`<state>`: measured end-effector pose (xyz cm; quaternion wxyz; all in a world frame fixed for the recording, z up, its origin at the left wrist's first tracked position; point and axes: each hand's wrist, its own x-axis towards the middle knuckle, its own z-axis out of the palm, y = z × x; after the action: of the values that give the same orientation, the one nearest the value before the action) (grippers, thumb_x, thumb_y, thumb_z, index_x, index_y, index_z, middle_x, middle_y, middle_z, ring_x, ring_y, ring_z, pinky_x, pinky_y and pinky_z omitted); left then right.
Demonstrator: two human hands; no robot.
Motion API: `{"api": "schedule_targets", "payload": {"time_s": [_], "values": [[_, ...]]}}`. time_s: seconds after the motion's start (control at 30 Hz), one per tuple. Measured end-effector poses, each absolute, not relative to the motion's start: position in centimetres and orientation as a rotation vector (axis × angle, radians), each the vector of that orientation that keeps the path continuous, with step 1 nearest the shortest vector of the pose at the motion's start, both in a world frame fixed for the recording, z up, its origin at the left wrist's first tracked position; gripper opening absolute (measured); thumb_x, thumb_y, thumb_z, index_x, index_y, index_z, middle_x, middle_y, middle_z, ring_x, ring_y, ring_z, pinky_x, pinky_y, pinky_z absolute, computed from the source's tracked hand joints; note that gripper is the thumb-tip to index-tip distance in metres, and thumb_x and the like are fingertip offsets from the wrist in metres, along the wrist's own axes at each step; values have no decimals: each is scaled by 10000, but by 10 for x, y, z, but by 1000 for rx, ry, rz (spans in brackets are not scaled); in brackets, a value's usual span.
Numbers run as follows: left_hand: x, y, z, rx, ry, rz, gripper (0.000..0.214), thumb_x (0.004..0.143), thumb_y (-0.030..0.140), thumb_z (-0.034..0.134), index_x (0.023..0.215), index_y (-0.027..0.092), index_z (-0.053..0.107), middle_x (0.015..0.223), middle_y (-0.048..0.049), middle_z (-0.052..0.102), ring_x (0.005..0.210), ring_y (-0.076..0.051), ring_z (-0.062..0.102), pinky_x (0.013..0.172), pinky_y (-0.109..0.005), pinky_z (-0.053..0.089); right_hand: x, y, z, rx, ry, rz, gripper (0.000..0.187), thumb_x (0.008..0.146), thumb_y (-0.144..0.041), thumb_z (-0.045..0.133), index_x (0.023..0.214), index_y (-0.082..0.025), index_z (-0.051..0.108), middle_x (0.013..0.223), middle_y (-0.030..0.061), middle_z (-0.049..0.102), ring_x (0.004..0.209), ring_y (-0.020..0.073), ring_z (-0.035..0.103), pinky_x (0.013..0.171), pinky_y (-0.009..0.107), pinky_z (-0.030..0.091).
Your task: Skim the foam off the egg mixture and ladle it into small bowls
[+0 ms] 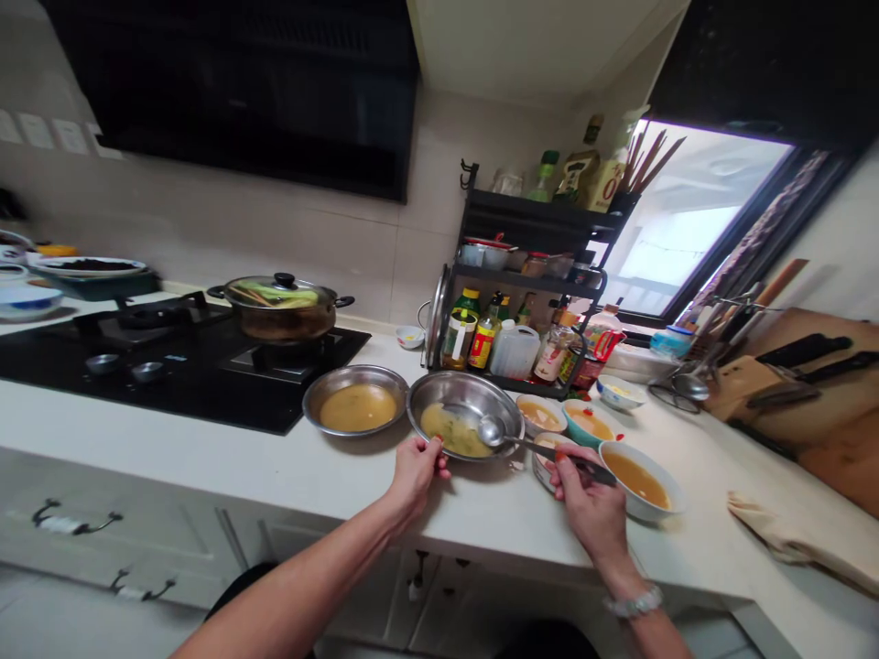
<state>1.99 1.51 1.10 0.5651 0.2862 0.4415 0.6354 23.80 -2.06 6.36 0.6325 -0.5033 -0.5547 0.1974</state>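
Right hand [591, 505] curls closed round the ladle [536, 447], its long handle slanting leftward into the steel bowl [473, 389], near rim pinched by the left hand [415, 473]

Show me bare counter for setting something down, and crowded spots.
Free: counter before the stove, left of the left metal bowl; also between the large white bowl and cloth. Crowded: from the held metal bowl to your right hand, where bowls cluster.
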Motion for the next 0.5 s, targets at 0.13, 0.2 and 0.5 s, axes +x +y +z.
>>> {"api": "schedule_targets", "payload": {"time_s": [0.13, 0.2, 0.5], "values": [[20, 12, 15, 648, 1046, 1452, 340, 637, 364, 755, 567, 157, 493, 470, 36, 539, 355, -41, 457, 364, -164, 380, 241, -12, 65, -1161, -1270, 488, 328, 695, -487, 700, 829, -189, 670, 522, -4, 606, 409, 150, 538, 376, 255, 451], [16, 12, 17, 619, 1054, 1416, 358, 637, 376, 767, 566, 157, 493, 470, 32, 538, 357, -41, 448, 360, -164, 388, 242, -8, 67, -1170, -1313, 466, 308, 701, -475, 690, 820, -191, 675, 529, 1, 611, 430, 160, 559, 386, 255, 455], [2, 22, 15, 638, 997, 1397, 315, 659, 312, 768, 581, 147, 511, 488, 26, 532, 371, -31, 429, 344, -142, 378, 234, -6, 72, -1190, -1497, 429, 269, 756, -451, 629, 807, -189, 662, 549, 17, 631, 464, 177, 608, 396, 244, 448]]}}
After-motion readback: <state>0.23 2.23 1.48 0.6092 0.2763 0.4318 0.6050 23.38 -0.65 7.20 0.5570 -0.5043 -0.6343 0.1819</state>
